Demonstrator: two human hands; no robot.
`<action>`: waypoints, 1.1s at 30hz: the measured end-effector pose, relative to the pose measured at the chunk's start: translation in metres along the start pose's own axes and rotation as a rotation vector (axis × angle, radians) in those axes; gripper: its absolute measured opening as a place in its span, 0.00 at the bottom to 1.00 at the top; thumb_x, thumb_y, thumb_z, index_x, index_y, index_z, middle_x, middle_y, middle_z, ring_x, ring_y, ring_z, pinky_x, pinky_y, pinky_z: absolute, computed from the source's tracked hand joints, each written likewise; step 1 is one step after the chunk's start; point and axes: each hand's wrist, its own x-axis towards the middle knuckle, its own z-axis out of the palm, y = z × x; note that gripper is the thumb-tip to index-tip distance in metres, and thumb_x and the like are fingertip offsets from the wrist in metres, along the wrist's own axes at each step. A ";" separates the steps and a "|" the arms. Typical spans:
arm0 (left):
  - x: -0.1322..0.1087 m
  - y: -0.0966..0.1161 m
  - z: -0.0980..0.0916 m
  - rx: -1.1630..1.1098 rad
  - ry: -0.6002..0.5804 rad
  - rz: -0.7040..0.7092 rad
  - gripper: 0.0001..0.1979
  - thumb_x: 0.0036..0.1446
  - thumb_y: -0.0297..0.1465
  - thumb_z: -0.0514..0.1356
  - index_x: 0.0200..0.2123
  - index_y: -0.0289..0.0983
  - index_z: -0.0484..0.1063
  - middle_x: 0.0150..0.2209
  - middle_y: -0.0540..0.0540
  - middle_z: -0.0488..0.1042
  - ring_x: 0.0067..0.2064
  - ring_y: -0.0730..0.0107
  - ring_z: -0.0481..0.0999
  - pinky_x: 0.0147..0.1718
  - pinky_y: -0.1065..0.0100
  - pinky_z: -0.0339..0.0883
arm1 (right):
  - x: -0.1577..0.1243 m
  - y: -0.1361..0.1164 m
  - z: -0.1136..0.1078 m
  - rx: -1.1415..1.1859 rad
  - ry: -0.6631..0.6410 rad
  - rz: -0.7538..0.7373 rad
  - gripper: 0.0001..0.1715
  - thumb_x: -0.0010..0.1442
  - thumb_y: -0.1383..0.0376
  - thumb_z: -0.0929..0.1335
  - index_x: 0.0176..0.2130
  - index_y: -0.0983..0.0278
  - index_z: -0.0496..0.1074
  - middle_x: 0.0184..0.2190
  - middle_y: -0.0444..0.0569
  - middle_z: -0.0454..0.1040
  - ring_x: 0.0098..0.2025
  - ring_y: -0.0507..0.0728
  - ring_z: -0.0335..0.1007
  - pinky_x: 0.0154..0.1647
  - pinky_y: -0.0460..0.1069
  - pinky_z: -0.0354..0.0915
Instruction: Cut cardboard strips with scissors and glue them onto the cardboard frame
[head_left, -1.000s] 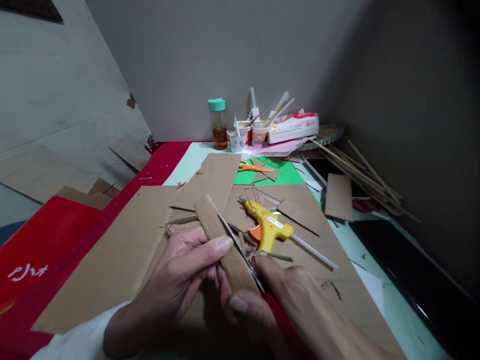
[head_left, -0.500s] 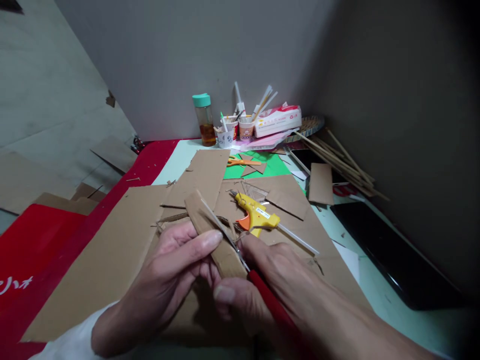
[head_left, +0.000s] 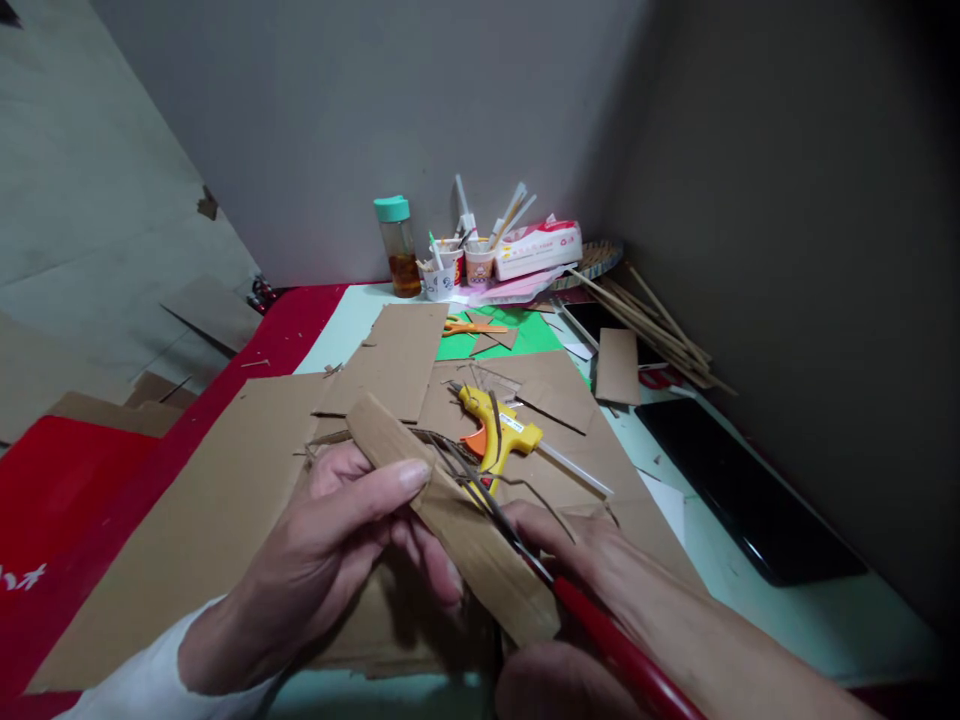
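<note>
A narrow cardboard strip [head_left: 480,550] slants across the middle of the view, pinched between the thumb and fingers of my left hand [head_left: 352,530]. My right hand [head_left: 577,560] is closed on red-handled scissors [head_left: 600,630]. Their blades lie along the strip's right edge, and thin curled trimmings hang beside them. Part of the right hand's grip is hidden behind the handle. Just beyond the blades, a yellow glue gun [head_left: 499,425] lies on the cardboard sheet [head_left: 645,510], a clear glue stick poking from its rear.
Orange scissors [head_left: 476,327] rest on green paper [head_left: 536,330]. Behind stand a bottle [head_left: 399,255], cups holding sticks [head_left: 480,262] and a tissue pack [head_left: 540,248]. On the right are wooden sticks [head_left: 660,325] and a black flat device [head_left: 750,490]. A large cardboard piece [head_left: 202,480] covers the left.
The scissors and my right hand have moved down and right, away from my left hand. More of the strip's near end shows, and a trimming now curls over the glue gun.
</note>
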 end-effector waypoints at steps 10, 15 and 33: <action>-0.005 -0.008 0.003 0.098 -0.089 -0.061 0.17 0.53 0.41 0.71 0.23 0.39 0.70 0.19 0.47 0.79 0.21 0.64 0.80 0.22 0.71 0.73 | 0.004 -0.012 0.000 0.210 -0.254 0.079 0.09 0.62 0.58 0.72 0.44 0.55 0.79 0.35 0.41 0.81 0.36 0.56 0.78 0.35 0.46 0.72; -0.002 -0.012 0.001 0.081 -0.089 -0.056 0.14 0.53 0.40 0.72 0.26 0.38 0.74 0.19 0.48 0.79 0.22 0.66 0.81 0.21 0.74 0.72 | 0.007 -0.012 -0.001 0.225 -0.301 0.111 0.12 0.64 0.55 0.71 0.47 0.55 0.77 0.42 0.43 0.81 0.42 0.59 0.78 0.38 0.47 0.73; 0.000 -0.020 0.002 0.005 0.035 -0.038 0.17 0.46 0.41 0.75 0.18 0.36 0.77 0.17 0.49 0.79 0.20 0.70 0.79 0.22 0.75 0.74 | 0.008 -0.003 0.012 0.123 -0.271 0.114 0.15 0.67 0.56 0.65 0.31 0.61 0.71 0.21 0.41 0.69 0.20 0.50 0.61 0.21 0.45 0.56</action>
